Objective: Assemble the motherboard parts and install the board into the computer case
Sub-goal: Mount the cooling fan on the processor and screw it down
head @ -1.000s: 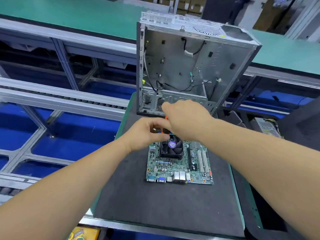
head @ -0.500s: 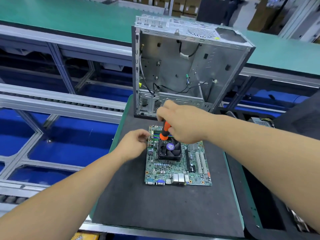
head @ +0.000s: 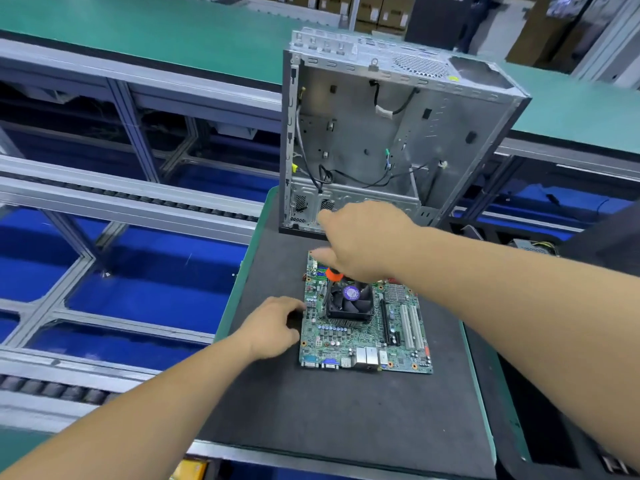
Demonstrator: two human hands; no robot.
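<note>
The motherboard [head: 363, 327] lies flat on the dark mat [head: 311, 410] that covers the table [head: 485, 393], its port row facing the person. A black cooler fan [head: 350, 301] with a purple centre label sits on the board, left of the 2 white expansion slots [head: 412, 327].

The computer case [head: 388, 133] stands upright at the far edge of the mat, just behind the board, with its open side toward the person. Loose black cables [head: 346, 176] hang inside it.

The right hand [head: 367, 240] hovers over the far left part of the board, above the fan. Its fingers are curled around a screwdriver [head: 333, 274], of which only a short piece of orange handle shows below the hand. The tool tip is hidden, so contact with the board cannot be confirmed.

The left hand [head: 273, 325] rests at the left edge of the board, beside the fan. Its fingers are loosely bent, with the tips touching the board edge; they do not close around anything.

A roller conveyor [head: 121, 199] with a metal frame runs to the left of the table.
</note>
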